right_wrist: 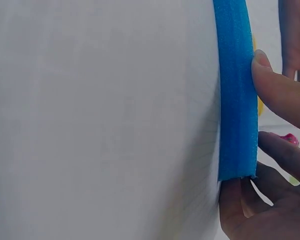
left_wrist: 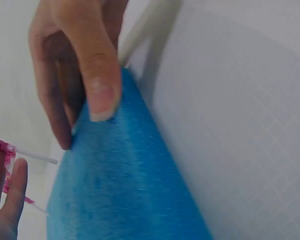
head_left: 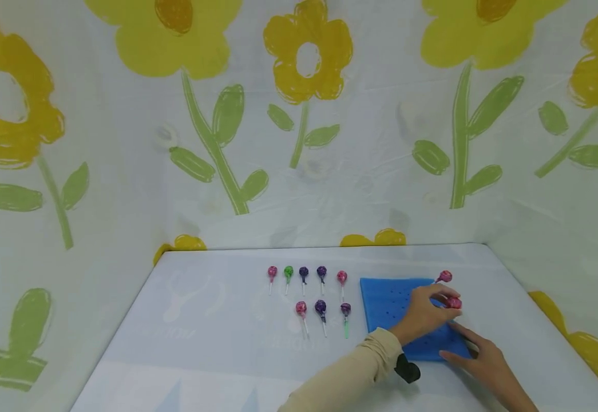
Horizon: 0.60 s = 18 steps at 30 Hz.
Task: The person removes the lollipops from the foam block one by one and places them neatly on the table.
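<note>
A blue foam block (head_left: pixel 381 320) with small holes in its top lies at the right of the white table. My left hand (head_left: pixel 427 309), in a beige sleeve, pinches a pink-wrapped lollipop (head_left: pixel 454 303) over the block's right side. Its white stick (left_wrist: pixel 37 157) points out free in the left wrist view. Behind the hand, another pink lollipop (head_left: pixel 444 276) leans at the block's far right corner; the hand hides its stick's lower end. My right hand (head_left: pixel 484 357) grips the block's near right corner, thumb (right_wrist: pixel 275 90) on the top edge and fingers round the side.
Left of the block, lollipops lie in two rows: a back row with a green one (head_left: pixel 288 271) and several pink and purple ones, and a front row with a pink one (head_left: pixel 301 309) and two purple ones (head_left: pixel 320 308). A flower-print cloth (head_left: pixel 360 189) surrounds the table.
</note>
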Each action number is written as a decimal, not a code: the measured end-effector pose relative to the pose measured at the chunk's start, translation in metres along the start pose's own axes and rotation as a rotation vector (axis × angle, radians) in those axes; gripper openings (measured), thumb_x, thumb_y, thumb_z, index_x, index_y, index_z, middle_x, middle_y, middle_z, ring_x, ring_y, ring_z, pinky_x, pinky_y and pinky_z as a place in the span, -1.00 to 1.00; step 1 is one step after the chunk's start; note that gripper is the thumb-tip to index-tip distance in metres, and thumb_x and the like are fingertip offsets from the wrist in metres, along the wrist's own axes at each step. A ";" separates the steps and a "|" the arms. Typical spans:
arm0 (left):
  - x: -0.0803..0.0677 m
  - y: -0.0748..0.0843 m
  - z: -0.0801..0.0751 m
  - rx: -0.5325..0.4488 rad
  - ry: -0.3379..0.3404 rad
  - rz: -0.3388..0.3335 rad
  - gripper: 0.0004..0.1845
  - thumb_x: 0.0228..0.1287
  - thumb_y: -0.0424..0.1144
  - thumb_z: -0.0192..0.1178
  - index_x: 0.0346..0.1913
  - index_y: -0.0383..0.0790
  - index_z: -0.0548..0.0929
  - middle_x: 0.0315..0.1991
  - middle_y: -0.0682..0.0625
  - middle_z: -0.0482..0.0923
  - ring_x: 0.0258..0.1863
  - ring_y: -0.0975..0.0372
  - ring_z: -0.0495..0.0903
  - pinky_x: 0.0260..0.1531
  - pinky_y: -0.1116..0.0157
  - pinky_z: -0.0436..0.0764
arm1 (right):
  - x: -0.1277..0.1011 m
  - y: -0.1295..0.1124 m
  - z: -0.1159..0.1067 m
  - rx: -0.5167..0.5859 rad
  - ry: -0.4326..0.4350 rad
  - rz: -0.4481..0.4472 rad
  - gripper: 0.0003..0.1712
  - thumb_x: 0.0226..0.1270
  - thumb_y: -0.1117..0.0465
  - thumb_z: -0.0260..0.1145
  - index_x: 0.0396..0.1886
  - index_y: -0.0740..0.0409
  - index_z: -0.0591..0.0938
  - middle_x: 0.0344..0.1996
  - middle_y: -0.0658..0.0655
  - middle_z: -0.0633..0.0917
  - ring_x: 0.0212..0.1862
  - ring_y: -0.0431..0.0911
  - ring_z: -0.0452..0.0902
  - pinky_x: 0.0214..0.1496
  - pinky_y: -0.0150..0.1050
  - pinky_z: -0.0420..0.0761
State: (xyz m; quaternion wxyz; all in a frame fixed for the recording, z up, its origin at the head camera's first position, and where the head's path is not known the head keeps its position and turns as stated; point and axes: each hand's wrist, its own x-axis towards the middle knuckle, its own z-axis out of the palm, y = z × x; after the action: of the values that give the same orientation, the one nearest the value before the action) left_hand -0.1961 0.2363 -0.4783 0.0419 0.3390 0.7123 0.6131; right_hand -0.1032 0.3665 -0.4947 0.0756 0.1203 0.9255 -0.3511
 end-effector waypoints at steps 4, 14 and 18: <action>0.002 0.008 -0.007 -0.038 0.033 0.023 -0.75 0.15 -0.29 0.34 -0.08 -0.12 0.67 -0.24 0.09 0.66 -0.26 0.44 0.56 -0.45 0.55 0.54 | 0.001 -0.002 0.001 0.002 0.000 0.013 0.16 -0.02 -0.27 0.41 0.37 0.40 0.20 0.30 0.58 0.14 0.28 0.48 0.03 0.12 0.23 0.34; -0.004 0.026 -0.040 -0.118 -0.012 0.045 -0.69 0.21 -0.27 0.29 0.02 -0.18 0.62 -0.13 0.08 0.61 -0.24 0.46 0.54 -0.33 0.50 0.58 | 0.003 0.003 0.003 -0.003 0.000 0.040 0.19 -0.07 -0.32 0.40 0.39 0.34 0.20 0.30 0.58 0.13 0.29 0.47 0.01 0.13 0.24 0.32; -0.009 0.031 -0.056 -0.123 -0.016 0.033 -0.68 0.21 -0.26 0.29 0.03 -0.20 0.61 -0.13 0.09 0.61 -0.24 0.44 0.55 -0.31 0.48 0.58 | 0.003 0.003 0.002 -0.018 0.012 0.019 0.19 -0.07 -0.33 0.40 0.38 0.33 0.22 0.30 0.58 0.15 0.29 0.47 0.02 0.12 0.22 0.34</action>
State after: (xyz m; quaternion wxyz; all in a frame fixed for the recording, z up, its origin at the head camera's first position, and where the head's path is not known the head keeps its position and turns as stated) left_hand -0.2023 0.1850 -0.4395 0.0583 0.3525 0.6673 0.6535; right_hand -0.1052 0.3678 -0.4988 0.0742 0.1303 0.9279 -0.3414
